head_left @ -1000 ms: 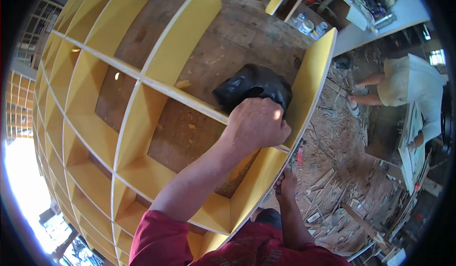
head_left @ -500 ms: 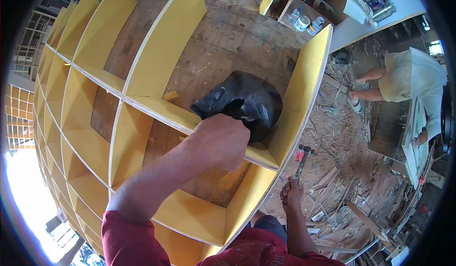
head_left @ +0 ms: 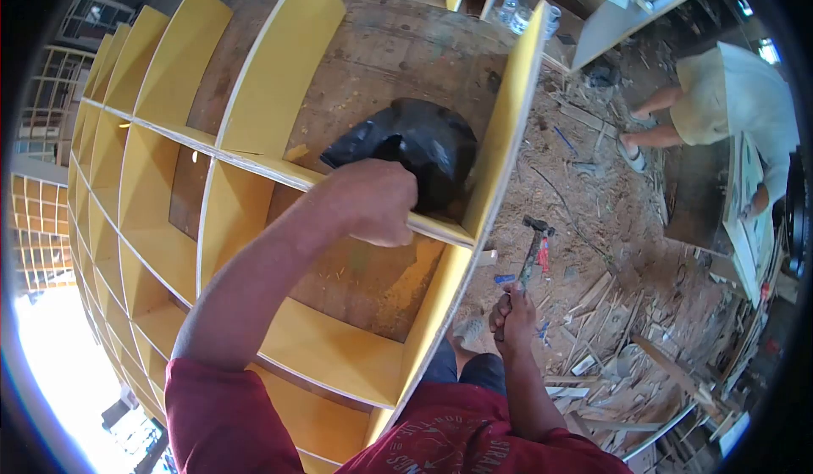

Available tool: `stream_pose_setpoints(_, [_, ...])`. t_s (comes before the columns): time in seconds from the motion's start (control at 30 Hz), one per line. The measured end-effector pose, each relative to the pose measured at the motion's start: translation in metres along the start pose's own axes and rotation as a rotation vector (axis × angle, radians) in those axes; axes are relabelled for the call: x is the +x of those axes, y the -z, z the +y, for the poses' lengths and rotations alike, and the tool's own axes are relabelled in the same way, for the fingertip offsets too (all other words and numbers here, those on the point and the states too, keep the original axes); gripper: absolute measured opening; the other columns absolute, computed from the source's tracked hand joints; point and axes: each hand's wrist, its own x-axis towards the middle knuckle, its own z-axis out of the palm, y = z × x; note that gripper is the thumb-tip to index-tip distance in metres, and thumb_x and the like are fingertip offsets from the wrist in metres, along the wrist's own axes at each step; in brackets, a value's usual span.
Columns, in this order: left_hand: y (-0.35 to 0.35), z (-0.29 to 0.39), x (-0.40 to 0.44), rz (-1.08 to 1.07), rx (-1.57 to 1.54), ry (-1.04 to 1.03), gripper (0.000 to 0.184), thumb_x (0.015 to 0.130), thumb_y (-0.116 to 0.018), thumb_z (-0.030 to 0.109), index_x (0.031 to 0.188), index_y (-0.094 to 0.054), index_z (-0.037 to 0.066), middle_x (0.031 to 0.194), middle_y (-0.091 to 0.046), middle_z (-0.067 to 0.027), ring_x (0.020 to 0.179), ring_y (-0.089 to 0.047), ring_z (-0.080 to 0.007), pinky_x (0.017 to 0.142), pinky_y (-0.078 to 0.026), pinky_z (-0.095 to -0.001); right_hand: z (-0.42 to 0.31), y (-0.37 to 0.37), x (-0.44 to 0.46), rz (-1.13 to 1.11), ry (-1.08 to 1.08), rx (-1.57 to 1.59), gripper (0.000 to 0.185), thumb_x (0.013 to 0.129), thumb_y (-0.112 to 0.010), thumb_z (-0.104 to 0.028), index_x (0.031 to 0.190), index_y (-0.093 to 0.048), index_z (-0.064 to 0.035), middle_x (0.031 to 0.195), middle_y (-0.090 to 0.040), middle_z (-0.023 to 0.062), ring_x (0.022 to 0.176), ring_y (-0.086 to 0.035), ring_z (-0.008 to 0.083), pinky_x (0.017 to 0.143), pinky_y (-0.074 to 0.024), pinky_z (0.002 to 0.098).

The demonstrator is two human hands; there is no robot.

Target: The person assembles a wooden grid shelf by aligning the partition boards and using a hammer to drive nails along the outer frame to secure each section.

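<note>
My left hand (head_left: 370,204) is closed in a fist at the near edge of a black plastic bag (head_left: 423,139), apparently gripping its rim; the fingertips are hidden. The bag sits inside a compartment of a large curved frame (head_left: 279,84) of yellow panels, its dark mouth gaping beside my knuckles. Low at my right side, past the frame's outer panel, my right hand (head_left: 513,317) is wrapped round the handle of a hammer (head_left: 531,258), head upward.
Wood scraps and shavings litter the floor (head_left: 584,245) to the right. Another person (head_left: 720,105) bends over a wooden panel piece at far right. Bottles and a tub (head_left: 518,18) stand on a shelf unit at the back. A thin cord (head_left: 576,216) lies on the ground.
The camera view has shifted, so the frame and bag appear farther left and higher. My left hand stays at the bag; my right hand still holds the hammer, with its head slightly lower against my view.
</note>
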Motion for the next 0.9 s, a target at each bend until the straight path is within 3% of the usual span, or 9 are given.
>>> stream_pose_setpoints(0.1, [-0.002, 0.004, 0.001, 0.017, 0.02, 0.027, 0.03, 0.065, -0.074, 0.021, 0.088, -0.08, 0.002, 0.085, -0.073, -0.0244, 0.085, -0.071, -0.0463, 0.078, -0.059, -0.052, 0.005, -0.014, -0.034, 0.058, -0.069, 0.005, 0.037, 0.113, -0.052, -0.043, 0.104, -0.054, -0.0076, 0.065, -0.046, -0.0021, 0.046, -0.047, 0.0101, 0.04, -0.0418, 0.0308])
stream_pose_setpoints(0.17, [-0.002, 0.005, 0.004, 0.004, 0.033, 0.012, 0.032, 0.065, -0.074, 0.022, 0.091, -0.08, 0.002, 0.086, -0.074, -0.0247, 0.085, -0.071, -0.0461, 0.078, -0.058, -0.0506, 0.025, -0.02, -0.049, 0.0, -0.098, 0.097, 0.033, 0.113, -0.051, -0.042, 0.112, -0.055, -0.0093, 0.067, -0.047, -0.0007, 0.045, -0.049, 0.0127, 0.039, -0.0446, 0.0324])
stream_pose_setpoints(0.27, [-0.005, 0.006, 0.005, 0.022, 0.062, -0.028, 0.036, 0.066, -0.076, 0.023, 0.094, -0.08, 0.001, 0.087, -0.074, -0.0252, 0.084, -0.071, -0.0451, 0.077, -0.058, -0.049, 0.06, -0.034, -0.065, -0.042, -0.079, -0.063, 0.036, 0.114, -0.05, -0.042, 0.111, -0.055, -0.0067, 0.068, -0.049, 0.0016, 0.045, -0.051, 0.0141, 0.04, -0.0477, 0.033])
stream_pose_setpoints(0.4, [-0.008, 0.014, 0.004, 0.014, 0.051, 0.034, 0.041, 0.068, -0.075, 0.023, 0.101, -0.081, 0.0, 0.089, -0.076, -0.0246, 0.082, -0.073, -0.0395, 0.078, -0.058, -0.0447, 0.057, -0.03, -0.076, -0.239, 0.01, 0.006, 0.04, 0.116, -0.045, -0.041, 0.105, -0.052, -0.0029, 0.068, -0.052, 0.0026, 0.044, -0.052, 0.0118, 0.039, -0.0476, 0.0292])
stream_pose_setpoints(0.63, [-0.007, 0.022, 0.004, 0.004, 0.059, 0.09, 0.043, 0.067, -0.077, 0.021, 0.104, -0.081, -0.002, 0.083, -0.075, -0.0254, 0.076, -0.073, -0.0338, 0.077, -0.058, -0.0407, 0.034, -0.012, -0.065, 0.255, 0.265, 0.446, 0.041, 0.117, -0.04, -0.039, 0.096, -0.049, -0.0047, 0.065, -0.05, 0.0032, 0.048, -0.054, 0.0144, 0.042, -0.0505, 0.0317])
stream_pose_setpoints(0.67, [-0.006, 0.023, 0.004, -0.007, 0.07, 0.103, 0.044, 0.067, -0.077, 0.021, 0.105, -0.081, -0.002, 0.084, -0.075, -0.0258, 0.075, -0.073, -0.0338, 0.077, -0.058, -0.0404, 0.054, -0.021, -0.064, 0.237, 0.265, 0.329, 0.04, 0.117, -0.04, -0.037, 0.093, -0.049, -0.0068, 0.063, -0.049, 0.0027, 0.049, -0.053, 0.0141, 0.042, -0.05, 0.0323])
stream_pose_setpoints(0.73, [-0.004, 0.028, 0.004, -0.024, 0.082, 0.13, 0.046, 0.066, -0.078, 0.021, 0.107, -0.081, -0.002, 0.084, -0.075, -0.0268, 0.073, -0.073, -0.0338, 0.076, -0.058, -0.0398, 0.085, -0.04, -0.064, -0.076, 0.28, -0.084, 0.042, 0.116, -0.042, -0.042, 0.089, -0.047, -0.0105, 0.063, -0.047, 0.0001, 0.047, -0.052, 0.0125, 0.04, -0.0465, 0.0311])
stream_pose_setpoints(0.8, [-0.008, 0.025, 0.005, 0.002, 0.038, 0.131, 0.048, 0.066, -0.078, 0.02, 0.109, -0.081, -0.001, 0.085, -0.076, -0.0268, 0.073, -0.074, -0.0332, 0.076, -0.059, -0.0391, 0.071, -0.043, -0.076, -0.161, 0.247, -0.227, 0.041, 0.116, -0.043, -0.041, 0.088, -0.048, -0.0117, 0.064, -0.048, -0.0007, 0.046, -0.051, 0.012, 0.039, -0.0448, 0.0307])
stream_pose_setpoints(0.9, [-0.005, 0.027, 0.001, 0.015, 0.025, 0.146, 0.049, 0.067, -0.078, 0.019, 0.111, -0.081, -0.001, 0.086, -0.076, -0.0271, 0.073, -0.075, -0.0318, 0.075, -0.06, -0.0385, 0.032, -0.014, -0.079, 0.06, 0.235, 0.047, 0.037, 0.116, -0.045, -0.036, 0.092, -0.051, -0.0093, 0.064, -0.051, 0.0006, 0.046, -0.052, 0.0124, 0.038, -0.0437, 0.0309])
